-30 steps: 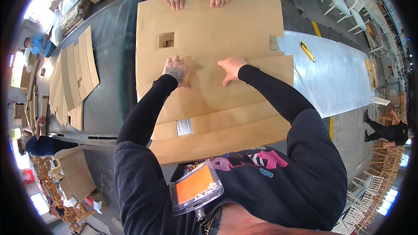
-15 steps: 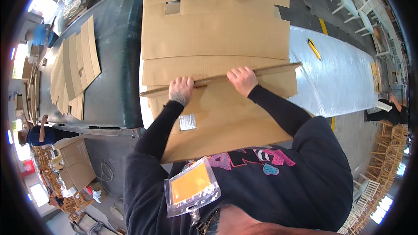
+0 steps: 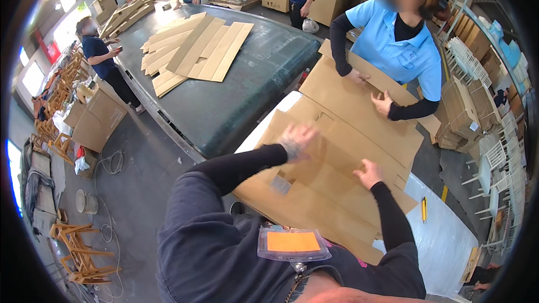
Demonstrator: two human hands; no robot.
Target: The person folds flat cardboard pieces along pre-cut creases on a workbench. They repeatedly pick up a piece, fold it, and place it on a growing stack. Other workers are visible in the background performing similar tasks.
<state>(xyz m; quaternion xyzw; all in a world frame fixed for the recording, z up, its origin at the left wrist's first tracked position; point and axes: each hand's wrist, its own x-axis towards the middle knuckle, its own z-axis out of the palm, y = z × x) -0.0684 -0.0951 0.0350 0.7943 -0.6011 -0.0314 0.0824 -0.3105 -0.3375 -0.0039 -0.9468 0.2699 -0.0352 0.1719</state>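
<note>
A large brown cardboard sheet [image 3: 331, 207] with creases lies spread before me. Over its left part is my left hand [image 3: 297, 141], fingers spread and slightly blurred, holding nothing. My right hand [image 3: 369, 174] is above the sheet's right part, thumb and fingers apart, with nothing in it. Whether either hand touches the cardboard I cannot tell. Across from me, a co-worker in a light blue shirt has both hands [image 3: 383, 105] at a raised cardboard flap [image 3: 393, 87] along the far edge. A silvery patch [image 3: 281, 185] is on the sheet near my left forearm.
A yellow utility knife [image 3: 424, 210] lies on the plastic-wrapped surface [image 3: 443, 247] at right. Flat cardboard pieces [image 3: 202, 50] are piled on the dark green table [image 3: 252, 78] at far left. Wooden stools [image 3: 78, 252] and a bucket [image 3: 86, 202] stand on the left floor. Several other people are farther off.
Both my hands have let go of the raised cardboard fold they gripped, which now lies lower. The view has swung, bringing the co-worker and more of the room in.
</note>
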